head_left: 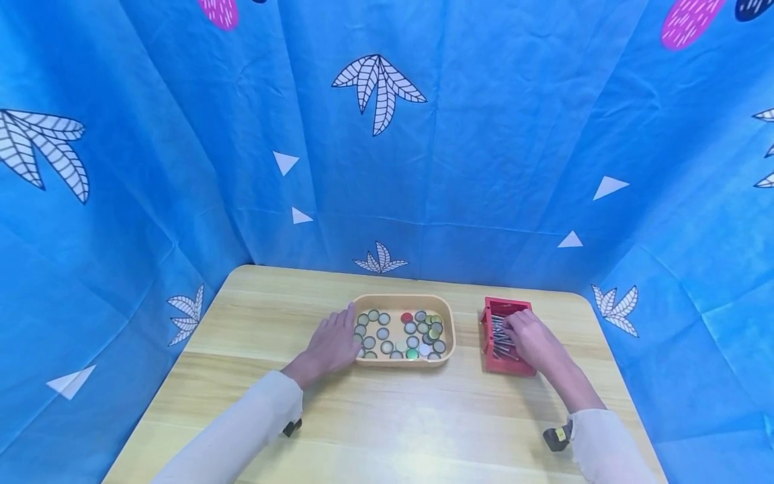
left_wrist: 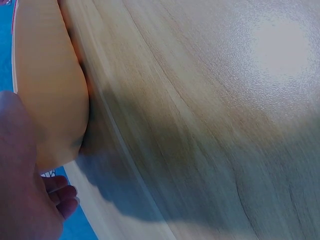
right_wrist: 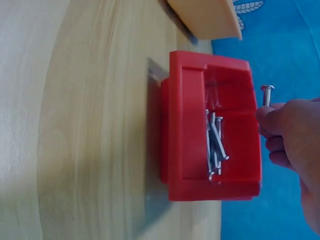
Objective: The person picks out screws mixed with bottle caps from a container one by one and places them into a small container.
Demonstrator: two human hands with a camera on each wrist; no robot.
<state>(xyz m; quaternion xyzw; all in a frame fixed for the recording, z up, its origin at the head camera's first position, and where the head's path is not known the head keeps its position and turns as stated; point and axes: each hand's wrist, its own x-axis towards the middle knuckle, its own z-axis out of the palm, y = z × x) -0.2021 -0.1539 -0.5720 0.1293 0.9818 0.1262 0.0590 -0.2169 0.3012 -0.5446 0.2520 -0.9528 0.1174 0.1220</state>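
My left hand [head_left: 334,344] grips the left end of a shallow tan tray [head_left: 402,364], its thumb at the tray's wall in the left wrist view and its fingers curled past the end. Round bottle-cap-like discs lie scattered in the tray, mostly pale, with a red one [head_left: 406,317] and a green one [head_left: 412,353]. Over the right side of a red bin [right_wrist: 187,130], my right hand [right_wrist: 295,130] pinches a silver bolt [right_wrist: 267,95] between thumb and fingers, its round head pointing up. Several similar bolts [right_wrist: 215,145] lie in a loose pile inside the bin.
Tray and bin stand apart on a pale wood-grain table [head_left: 387,417], the bin to the right. A blue patterned curtain [head_left: 484,168] hangs behind the table and along both sides. A small black device [head_left: 557,437] sits on the right wrist.
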